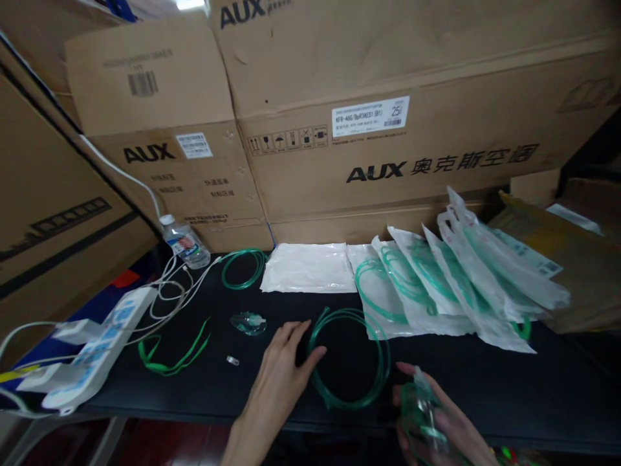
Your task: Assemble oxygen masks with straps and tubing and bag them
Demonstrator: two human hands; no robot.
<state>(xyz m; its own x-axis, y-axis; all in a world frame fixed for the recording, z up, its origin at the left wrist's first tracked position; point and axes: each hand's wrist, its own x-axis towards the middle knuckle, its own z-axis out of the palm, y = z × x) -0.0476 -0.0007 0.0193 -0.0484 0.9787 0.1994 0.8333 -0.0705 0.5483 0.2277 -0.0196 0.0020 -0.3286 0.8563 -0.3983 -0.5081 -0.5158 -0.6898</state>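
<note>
Green tubing coil [350, 404] lies flat on the black counter [194, 395], between the hands; looped, presumably so it doesn't sprawl. Left hand [284, 362] is at its left edge, thumb and fingers parted; likely steadying the loops, can't tell if it's pressing. Right hand [456, 417] is closed around a clear green mask [421, 414], just right of the coil; blurred, exact grip unclear, probably held off the counter to stay clear of the tubing.

Left of the left hand: small clear green piece [248, 323], metal clip [233, 360], green strap [174, 361], all spaced apart, likely so each is easy to pick out. Farther back: second coil [263, 262], white packet [310, 267], then bagged tubing [412, 272] fanned in overlap, probably to save room. Power strip [101, 356] sits far left, cartons [388, 136] behind.
</note>
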